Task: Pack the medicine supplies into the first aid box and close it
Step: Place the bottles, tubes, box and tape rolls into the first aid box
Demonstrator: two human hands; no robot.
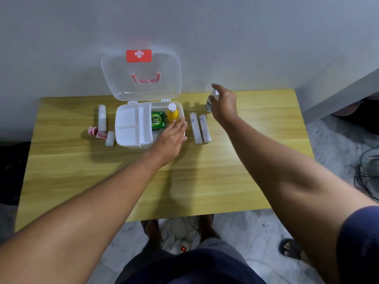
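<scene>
Grey wall is seen behind a light wood-grain bench [205, 181] standing on a pale marbled floor. Against the wall, the first aid box [131, 143] is laid open, its clear lid [141, 78] tipped back and upright. A white tray [131, 126] is seated in its left part; a green packet [158, 119] and a yellow bottle [172, 114] are lodged in the right part. The left hand [171, 138] is laid flat, fingers together, on the box's right front rim. The right hand [224, 105] is spread wide around a small white bottle [209, 105] near the wall; contact cannot be told. Two white rolls [200, 128] are left just right of the box, more rolls [102, 119] at its left.
</scene>
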